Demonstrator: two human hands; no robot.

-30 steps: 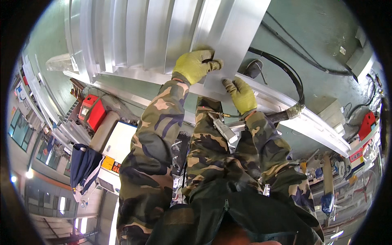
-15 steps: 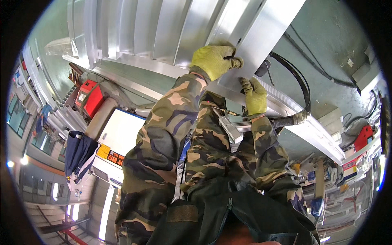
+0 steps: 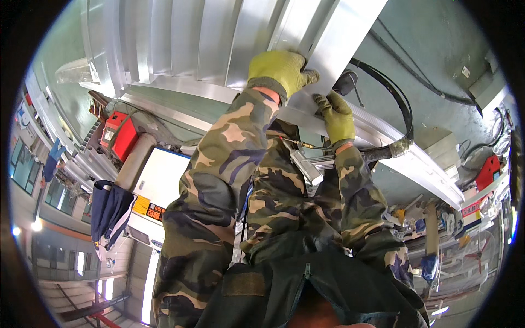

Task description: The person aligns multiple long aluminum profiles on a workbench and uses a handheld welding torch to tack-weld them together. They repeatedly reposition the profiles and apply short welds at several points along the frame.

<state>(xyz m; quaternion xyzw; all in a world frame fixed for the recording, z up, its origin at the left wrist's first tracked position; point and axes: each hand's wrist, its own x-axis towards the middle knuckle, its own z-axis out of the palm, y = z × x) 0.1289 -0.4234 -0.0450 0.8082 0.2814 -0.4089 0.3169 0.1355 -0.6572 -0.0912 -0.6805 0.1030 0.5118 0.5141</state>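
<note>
A large ribbed aluminium panel point(image 3: 213, 44) with a flat, wide edge strip point(image 3: 342, 38) fills the upper middle. My left hand point(image 3: 278, 74), in a yellow-green work glove, lies on its near right part, fingers curled at a rib beside the strip; the fingertips are partly hidden. My right hand point(image 3: 338, 117), gloved alike, is at the strip's near corner, thumb and fingers apart with nothing seen between them. Just below the hands, over my legs, is a silver metal tool or fitting point(image 3: 307, 168) with a thin brass-ended hose point(image 3: 306, 145).
Long aluminium rails point(image 3: 407, 156) run under the panel on both sides. A thick black cable point(image 3: 402, 101) loops at the right. Red machines point(image 3: 121, 134) stand left and right. A white cabinet point(image 3: 164, 175) with a dark garment point(image 3: 109, 210) over it is at the left.
The panel appears shifted left in the picture, along with the surroundings. My left hand stays on the panel. The right thumb and fingers have spread apart near the corner.
</note>
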